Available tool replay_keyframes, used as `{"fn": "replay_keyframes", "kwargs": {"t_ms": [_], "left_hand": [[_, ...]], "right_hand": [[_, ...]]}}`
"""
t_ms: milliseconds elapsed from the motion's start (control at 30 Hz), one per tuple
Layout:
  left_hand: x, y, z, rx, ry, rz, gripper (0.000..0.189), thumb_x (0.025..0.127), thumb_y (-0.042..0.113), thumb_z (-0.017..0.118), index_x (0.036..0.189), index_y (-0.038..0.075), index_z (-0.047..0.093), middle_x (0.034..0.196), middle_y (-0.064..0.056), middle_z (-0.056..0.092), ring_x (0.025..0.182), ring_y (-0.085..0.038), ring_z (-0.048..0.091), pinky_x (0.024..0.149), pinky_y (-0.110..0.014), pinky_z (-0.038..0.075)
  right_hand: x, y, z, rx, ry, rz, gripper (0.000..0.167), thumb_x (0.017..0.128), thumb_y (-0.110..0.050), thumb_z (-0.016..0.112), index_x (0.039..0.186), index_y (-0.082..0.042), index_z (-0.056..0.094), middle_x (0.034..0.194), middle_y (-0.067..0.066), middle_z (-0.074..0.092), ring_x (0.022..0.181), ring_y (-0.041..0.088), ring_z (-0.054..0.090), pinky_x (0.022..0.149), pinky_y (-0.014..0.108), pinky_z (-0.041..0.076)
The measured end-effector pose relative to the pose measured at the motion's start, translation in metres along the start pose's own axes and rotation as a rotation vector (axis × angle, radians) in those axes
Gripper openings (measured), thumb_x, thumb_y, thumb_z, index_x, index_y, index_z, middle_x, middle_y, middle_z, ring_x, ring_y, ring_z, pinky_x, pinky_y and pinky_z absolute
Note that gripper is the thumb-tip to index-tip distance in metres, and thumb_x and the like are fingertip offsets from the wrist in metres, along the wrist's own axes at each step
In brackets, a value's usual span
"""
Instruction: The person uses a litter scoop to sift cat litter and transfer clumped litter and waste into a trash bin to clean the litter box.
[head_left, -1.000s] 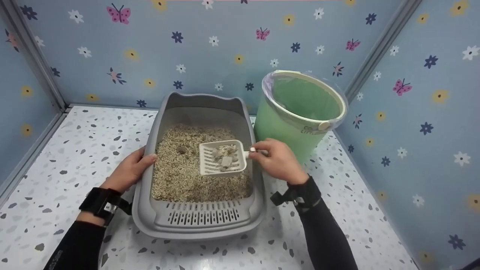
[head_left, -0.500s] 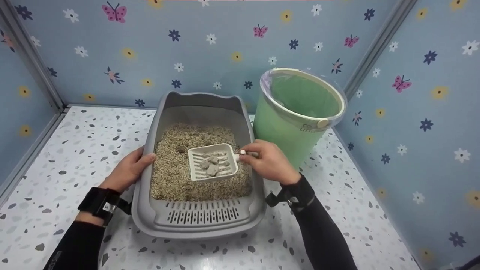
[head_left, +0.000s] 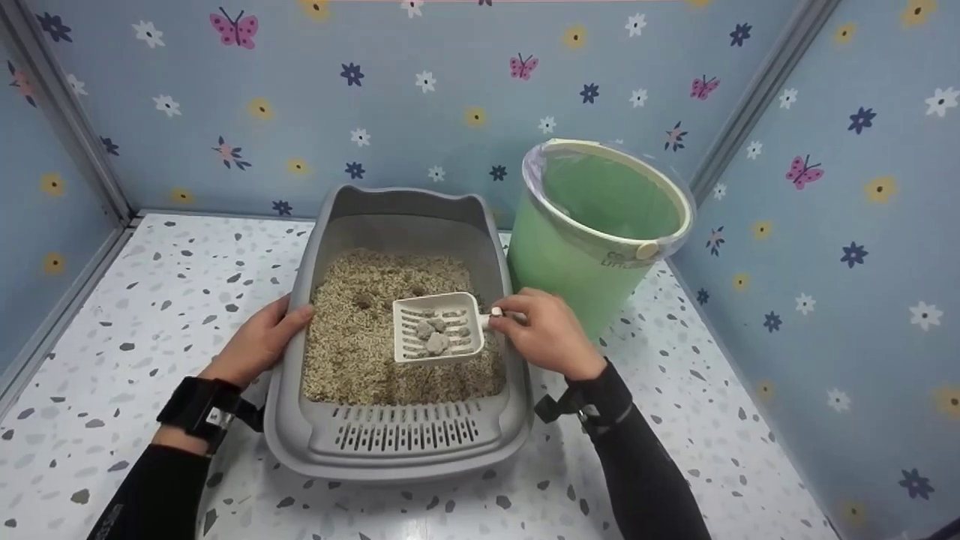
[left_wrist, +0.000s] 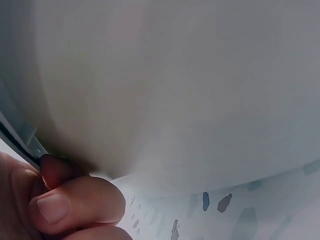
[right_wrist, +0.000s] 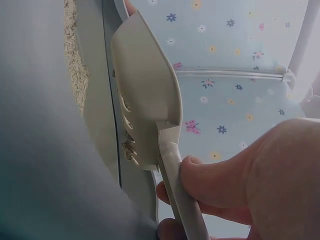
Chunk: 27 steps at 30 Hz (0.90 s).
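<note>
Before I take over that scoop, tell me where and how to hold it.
Probably best by its slim handle, coming from the person's right: it juts that way from the slotted pan, and the right hand grips it there. Keep it level, since loose clumps lie in the open pan.

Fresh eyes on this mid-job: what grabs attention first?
First, the off-white slotted scoop carrying pale clumps, held by the right hand over the litter in the grey tray. Next, the green bin with its translucent liner, to the tray's right, and behind both, the blue flowered wall.
</note>
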<state>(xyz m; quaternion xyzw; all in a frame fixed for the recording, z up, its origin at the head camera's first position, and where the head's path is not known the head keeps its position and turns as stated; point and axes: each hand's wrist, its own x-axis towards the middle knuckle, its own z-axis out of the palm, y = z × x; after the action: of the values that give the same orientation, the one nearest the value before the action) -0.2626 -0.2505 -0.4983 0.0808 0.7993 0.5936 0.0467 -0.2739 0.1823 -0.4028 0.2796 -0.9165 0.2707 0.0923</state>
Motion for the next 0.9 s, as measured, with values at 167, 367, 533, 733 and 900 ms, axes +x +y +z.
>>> {"fn": "replay_keyframes", "kwargs": {"t_ms": [167, 367, 533, 733, 900], "left_hand": [[0.001, 0.003, 0.001, -0.031, -0.001, -0.018, 0.085, 0.115, 0.052, 0.054, 0.177, 0.002, 0.022, 0.127, -0.026, 0.059, 0.107, -0.032, 0.069, 0.089, -0.038, 0.065], [0.0, 0.001, 0.002, -0.013, 0.009, -0.013, 0.085, 0.115, 0.052, 0.054, 0.176, 0.001, 0.024, 0.124, -0.024, 0.059, 0.105, -0.031, 0.068, 0.088, -0.036, 0.065], [0.0, 0.002, 0.001, -0.007, 0.008, -0.002, 0.084, 0.115, 0.051, 0.055, 0.175, -0.001, 0.027, 0.118, -0.022, 0.06, 0.099, -0.029, 0.068, 0.084, -0.037, 0.065], [0.0, 0.002, -0.001, -0.01, 0.006, 0.002, 0.084, 0.116, 0.05, 0.053, 0.176, 0.0, 0.022, 0.127, -0.026, 0.06, 0.105, -0.03, 0.068, 0.087, -0.035, 0.065], [-0.001, 0.0, 0.001, -0.016, -0.015, 0.015, 0.082, 0.117, 0.047, 0.052, 0.175, -0.002, 0.023, 0.129, -0.027, 0.059, 0.109, -0.03, 0.068, 0.091, -0.033, 0.063]], "right_hand": [[-0.003, 0.002, -0.001, 0.015, 0.016, 0.021, 0.018, 0.101, -0.024, 0.084, 0.114, -0.013, 0.088, 0.095, -0.003, 0.071, 0.08, 0.016, 0.058, 0.073, 0.04, 0.052], [-0.004, 0.006, -0.004, 0.033, 0.002, 0.027, 0.019, 0.102, -0.027, 0.083, 0.114, -0.014, 0.088, 0.094, -0.003, 0.07, 0.081, 0.016, 0.059, 0.074, 0.041, 0.053], [-0.007, 0.008, -0.012, 0.02, 0.069, 0.069, 0.016, 0.1, -0.025, 0.085, 0.11, -0.013, 0.088, 0.093, -0.003, 0.071, 0.082, 0.017, 0.06, 0.077, 0.043, 0.054], [0.001, -0.004, -0.005, -0.002, 0.024, 0.007, 0.023, 0.103, -0.032, 0.082, 0.113, -0.013, 0.087, 0.096, 0.0, 0.073, 0.082, 0.019, 0.064, 0.075, 0.043, 0.055], [0.0, -0.003, -0.008, 0.017, -0.012, 0.023, 0.017, 0.103, -0.029, 0.082, 0.11, -0.016, 0.088, 0.102, -0.002, 0.076, 0.09, 0.018, 0.068, 0.083, 0.044, 0.059]]}}
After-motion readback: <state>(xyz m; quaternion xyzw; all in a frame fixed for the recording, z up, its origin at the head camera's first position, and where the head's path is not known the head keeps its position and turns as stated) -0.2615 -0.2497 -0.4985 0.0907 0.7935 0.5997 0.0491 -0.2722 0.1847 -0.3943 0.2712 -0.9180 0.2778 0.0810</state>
